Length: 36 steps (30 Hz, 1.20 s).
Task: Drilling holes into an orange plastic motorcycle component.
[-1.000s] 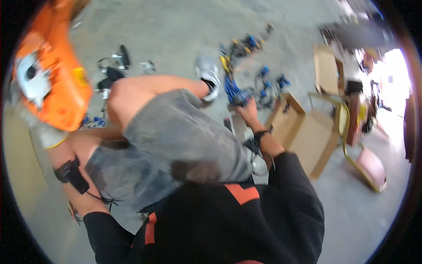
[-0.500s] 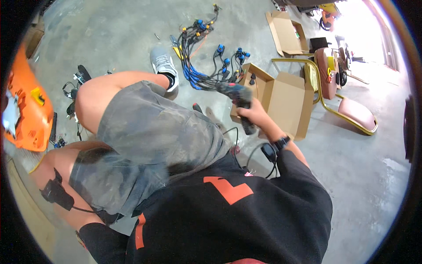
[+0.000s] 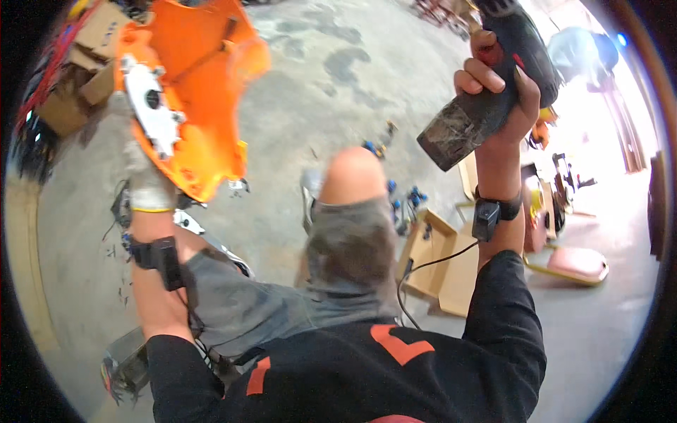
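My left hand (image 3: 146, 180), in a pale work glove blurred by motion, is raised at the left and grips the edge of an orange plastic shell (image 3: 204, 106). A white plate (image 3: 149, 106) with a dark round opening is fixed along the shell's left side. Its glove fingers are mostly hidden by the shell. High at the right, my bare right hand (image 3: 518, 106) is wrapped round the handle of a dark cordless drill (image 3: 522, 60). The drill's scuffed battery end points down and left, and its chuck is near the top edge.
Blue-ended cable bundles (image 3: 409, 201) lie on the concrete floor beyond my knee. An open cardboard box (image 3: 430, 264) stands beside them, with a pink-padded chair (image 3: 575, 264) to its right. Cardboard cartons (image 3: 77, 92) are stacked at the far left. A black cord (image 3: 437, 262) hangs from my right wrist.
The orange shell has risen from low on the left, with my gloved left hand now in view on it. My right hand has lifted the drill up and right, away from the box.
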Motion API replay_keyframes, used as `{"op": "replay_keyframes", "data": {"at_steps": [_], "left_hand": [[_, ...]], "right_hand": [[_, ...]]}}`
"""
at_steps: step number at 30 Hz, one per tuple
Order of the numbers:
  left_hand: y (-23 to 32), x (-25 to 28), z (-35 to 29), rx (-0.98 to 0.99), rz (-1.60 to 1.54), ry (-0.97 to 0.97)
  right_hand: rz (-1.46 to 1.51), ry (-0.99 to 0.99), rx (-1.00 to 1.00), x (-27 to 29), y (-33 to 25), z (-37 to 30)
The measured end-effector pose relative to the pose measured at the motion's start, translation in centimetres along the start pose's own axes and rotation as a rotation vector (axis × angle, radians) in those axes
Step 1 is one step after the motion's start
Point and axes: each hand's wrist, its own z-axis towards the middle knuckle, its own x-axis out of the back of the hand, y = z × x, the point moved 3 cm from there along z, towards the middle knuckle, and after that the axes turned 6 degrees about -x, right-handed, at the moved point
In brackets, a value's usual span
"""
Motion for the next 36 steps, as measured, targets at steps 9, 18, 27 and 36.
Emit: {"op": "replay_keyframes", "data": {"at_steps": [9,18,27,36], "left_hand": [[2.5,-3.6,-2.4,0.041,0.031,0.242],[5.4,-0.8,-6.7,-0.014,0.606,0.333],[2.5,-0.2,-5.6,0.174,0.628,0.333],[0.0,-1.7,-3.5,0.328,0.403,0.366]], "right_hand": [[-0.030,0.047,-0.257,-7.8,14.8,7.7],[-0.153,0.058,-0.508,-8.1,18.8,4.1],[-0.310,-0.120,-0.659,-6.7,19.4,3.7],[-0.287,-0.049,-0.612,-6.1,18.9,3.7]]}}
